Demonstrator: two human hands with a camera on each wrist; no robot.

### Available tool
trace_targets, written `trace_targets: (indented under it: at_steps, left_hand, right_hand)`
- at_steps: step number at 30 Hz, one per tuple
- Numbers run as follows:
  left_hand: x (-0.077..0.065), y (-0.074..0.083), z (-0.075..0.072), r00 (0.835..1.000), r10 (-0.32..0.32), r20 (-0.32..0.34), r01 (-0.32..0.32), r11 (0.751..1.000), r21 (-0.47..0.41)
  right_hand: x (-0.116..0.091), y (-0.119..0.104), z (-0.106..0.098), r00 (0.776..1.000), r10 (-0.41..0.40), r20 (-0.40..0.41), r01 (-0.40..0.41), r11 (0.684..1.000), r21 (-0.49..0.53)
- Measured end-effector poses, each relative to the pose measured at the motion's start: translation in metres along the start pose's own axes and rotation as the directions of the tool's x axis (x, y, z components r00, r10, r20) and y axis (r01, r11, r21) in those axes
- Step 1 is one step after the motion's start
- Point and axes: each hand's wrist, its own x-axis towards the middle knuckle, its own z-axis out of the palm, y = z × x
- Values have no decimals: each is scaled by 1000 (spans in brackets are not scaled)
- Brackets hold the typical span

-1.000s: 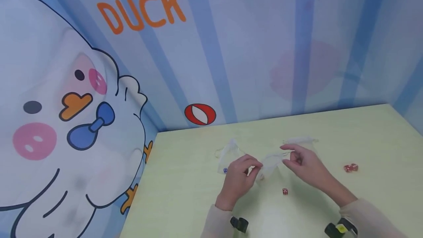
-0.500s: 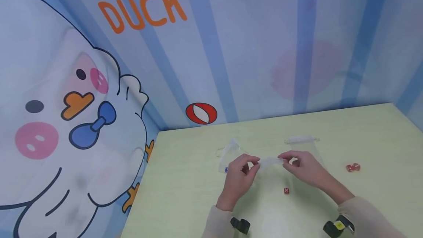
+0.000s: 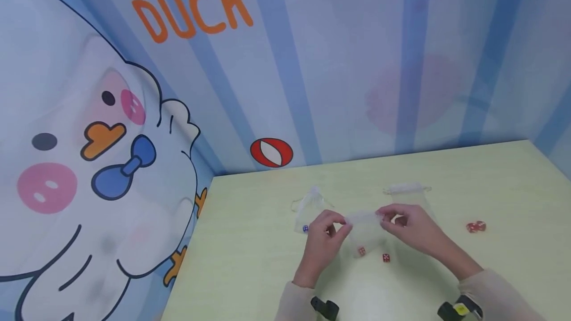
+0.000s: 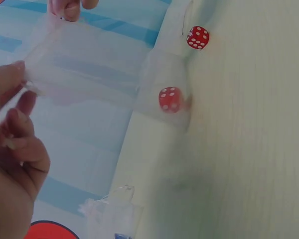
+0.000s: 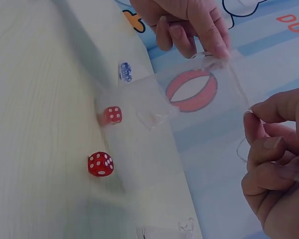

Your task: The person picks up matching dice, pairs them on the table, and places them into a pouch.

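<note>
Fingers [image 5: 275, 107] of left hand [image 3: 324, 241] and right hand [image 3: 414, 224] pinch sheer bag [image 4: 94, 62] holding red die [image 4: 170, 98]

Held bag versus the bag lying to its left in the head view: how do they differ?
The held bag hangs upright, its top edge pinched by the left hand and right hand; the lying bag rests on the table.
The held bag contains a red die; the lying bag shows a blue die.
Both are sheer and whitish.
</note>
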Motion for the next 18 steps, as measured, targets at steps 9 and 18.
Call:
trace_targets:
  at_steps: [9, 18]
  left_hand:
    - [1, -3, -4, 996, 85, 24, -84, 996, -26]
    - [0, -1, -5, 997, 69, 22, -68, 996, -49]
  right_hand:
    - [-2, 3, 0, 997, 37, 67, -39, 999, 35]
    - [-4, 7, 3, 999, 9, 52, -17, 989, 146]
